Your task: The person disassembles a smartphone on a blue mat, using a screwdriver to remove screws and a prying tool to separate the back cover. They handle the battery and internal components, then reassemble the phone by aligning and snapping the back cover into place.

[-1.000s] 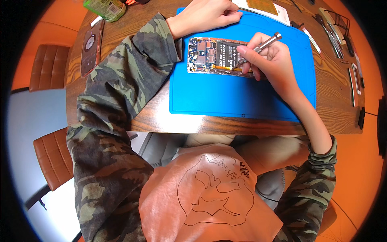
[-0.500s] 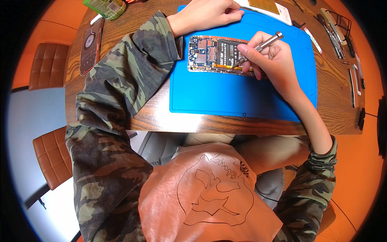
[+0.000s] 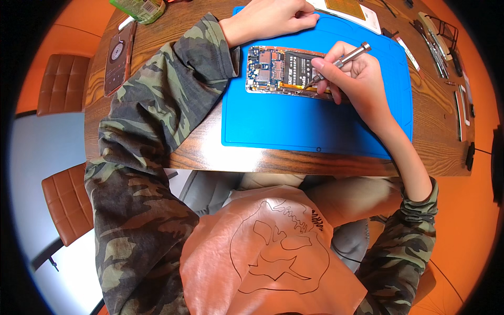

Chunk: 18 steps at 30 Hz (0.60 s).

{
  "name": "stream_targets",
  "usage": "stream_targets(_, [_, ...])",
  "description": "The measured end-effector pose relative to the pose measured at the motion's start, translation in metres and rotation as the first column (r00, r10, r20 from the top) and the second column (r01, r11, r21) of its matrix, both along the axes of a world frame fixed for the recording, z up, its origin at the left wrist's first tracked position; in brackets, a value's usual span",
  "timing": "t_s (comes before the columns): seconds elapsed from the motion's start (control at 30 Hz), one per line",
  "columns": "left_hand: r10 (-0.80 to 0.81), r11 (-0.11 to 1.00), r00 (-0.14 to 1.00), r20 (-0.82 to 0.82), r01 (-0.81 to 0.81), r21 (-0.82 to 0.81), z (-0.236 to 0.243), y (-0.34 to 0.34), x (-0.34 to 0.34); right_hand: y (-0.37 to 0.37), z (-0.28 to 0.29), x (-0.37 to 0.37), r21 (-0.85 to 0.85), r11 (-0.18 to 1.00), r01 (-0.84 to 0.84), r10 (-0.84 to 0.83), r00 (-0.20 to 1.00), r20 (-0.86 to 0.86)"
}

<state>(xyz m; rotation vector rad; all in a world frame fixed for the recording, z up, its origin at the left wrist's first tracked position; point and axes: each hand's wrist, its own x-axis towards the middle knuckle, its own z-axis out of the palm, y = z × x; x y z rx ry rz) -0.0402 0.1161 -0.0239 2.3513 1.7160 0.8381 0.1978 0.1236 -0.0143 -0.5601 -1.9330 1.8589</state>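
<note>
Head view: my right hand point(image 3: 357, 76) grasps a silver precision screwdriver point(image 3: 352, 56) pen-fashion, thumb and fingers closed round it, capped end tilted up and to the right. Presumably this low, slanted grip gives fine control over the tip, which points down at the yellow flex cable point(image 3: 292, 86) beside the near edge of the black battery point(image 3: 299, 68); contact cannot be judged at this scale.

The opened smartphone point(image 3: 282, 68) lies flat, innards up, on the blue mat point(image 3: 294, 123), its circuit board point(image 3: 264, 68) toward my left, its other end partly covered by my right hand. Mat likely serves to cushion it and spare the wooden table point(image 3: 199, 157).

My left hand point(image 3: 273, 21) is over the mat's far left part, beyond the phone and apart from it, fingers curled in; palm side hidden, so I cannot tell whether they clasp anything. Possibly parked there to leave the phone uncovered.

Thin tools point(image 3: 433, 50) lie loosely grouped off the mat to the right, seemingly for easy reach. A second smartphone point(image 3: 116, 60) lies at far left, well apart from the opened one
</note>
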Motion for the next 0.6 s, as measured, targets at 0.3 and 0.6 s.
stream_targets(0.3, [-0.014, 0.999, 1.0, -0.005, 0.015, 0.047, -0.0026, 0.0016, -0.0014, -0.0006, -0.0001, 0.0005, 0.025, 1.0, -0.001, 0.0, 1.0, 0.014])
stream_targets(0.6, [-0.003, 1.0, 1.0, -0.015, 0.003, 0.019, -0.0022, 0.0017, -0.0017, 0.0002, -0.0019, 0.0008, 0.016, 1.0, -0.001, 0.001, 1.0, -0.01])
